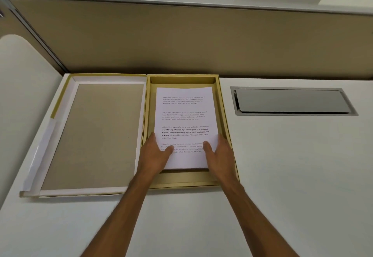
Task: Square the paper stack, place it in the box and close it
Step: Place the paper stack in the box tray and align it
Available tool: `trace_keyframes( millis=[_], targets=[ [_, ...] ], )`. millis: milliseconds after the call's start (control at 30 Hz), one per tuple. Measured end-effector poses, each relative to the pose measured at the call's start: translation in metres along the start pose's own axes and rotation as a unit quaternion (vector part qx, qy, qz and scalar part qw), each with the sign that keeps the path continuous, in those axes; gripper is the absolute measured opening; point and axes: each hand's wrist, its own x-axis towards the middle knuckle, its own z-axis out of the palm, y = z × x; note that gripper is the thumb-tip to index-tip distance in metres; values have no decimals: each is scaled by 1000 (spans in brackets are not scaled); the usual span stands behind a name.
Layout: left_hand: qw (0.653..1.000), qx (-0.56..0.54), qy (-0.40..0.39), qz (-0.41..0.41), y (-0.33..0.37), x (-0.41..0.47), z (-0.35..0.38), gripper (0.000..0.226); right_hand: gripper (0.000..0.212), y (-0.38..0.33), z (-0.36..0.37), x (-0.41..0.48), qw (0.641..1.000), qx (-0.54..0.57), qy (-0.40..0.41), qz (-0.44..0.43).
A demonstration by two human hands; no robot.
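Observation:
A white paper stack point(184, 119) with printed text lies inside the tan box point(226, 119) on the desk, its far end low in the tray and its near end slightly raised. My left hand point(154, 154) grips the stack's near left edge, thumb on top of the page. My right hand point(219, 154) grips the near right edge the same way. The box's lid point(101, 133) lies open flat to the left, joined along the box's left side, its grey-brown inside facing up.
A grey metal cable hatch point(292, 101) is set into the white desk point(282, 166) to the right of the box. A beige partition point(181, 39) rises right behind the box. A rounded white surface point(22, 95) sits at the left.

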Motion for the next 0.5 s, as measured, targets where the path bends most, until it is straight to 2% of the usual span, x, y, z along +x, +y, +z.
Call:
trace_keyframes(
  millis=[300,400,500],
  targets=[
    [1000,-18,0,2,0,-3,-8,49,60,2,-11,-10,1000,-12,11,-18],
    [999,-42,13,23,-2,-15,-12,47,64,3,-15,-31,996,-52,17,-67],
    [993,-50,65,86,-7,-36,-16,43,63,3,-12,-63,982,-129,4,-139]
  ],
)
